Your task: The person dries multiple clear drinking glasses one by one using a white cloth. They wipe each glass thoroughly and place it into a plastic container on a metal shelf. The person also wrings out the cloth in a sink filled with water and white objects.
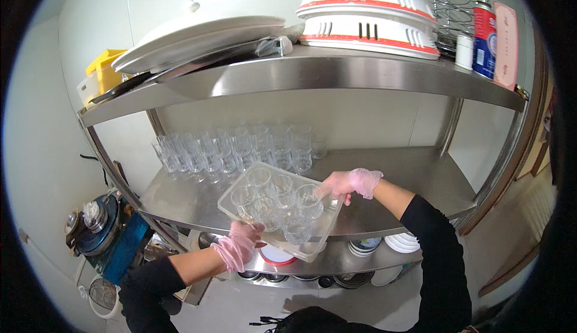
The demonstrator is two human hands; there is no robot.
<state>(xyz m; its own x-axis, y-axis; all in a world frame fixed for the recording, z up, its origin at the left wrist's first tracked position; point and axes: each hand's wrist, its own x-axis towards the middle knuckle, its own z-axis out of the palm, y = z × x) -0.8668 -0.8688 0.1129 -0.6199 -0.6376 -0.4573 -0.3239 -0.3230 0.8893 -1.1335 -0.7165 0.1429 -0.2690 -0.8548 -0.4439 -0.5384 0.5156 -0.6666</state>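
A clear plastic tub (288,251) with several drinking glasses (281,189) in it is tilted in front of the steel shelf. My left hand (243,241), in a pink translucent glove, grips its near left side. The right hand (345,185), gloved alike, grips the tub's far right corner, beside one of the glasses. Behind the tub, stacked clear glasses (243,146) stand in rows on the middle shelf (383,171), towards its left half. The fingers under the tub are partly hidden.
Overhead, the upper steel shelf (315,74) holds white slotted rings (369,31), large oval platters (198,40) and a red-and-blue can (484,40). Bowls (363,246) stand on the lower shelf. Shelf posts rise at both sides; a blue cabinet (124,247) is at left.
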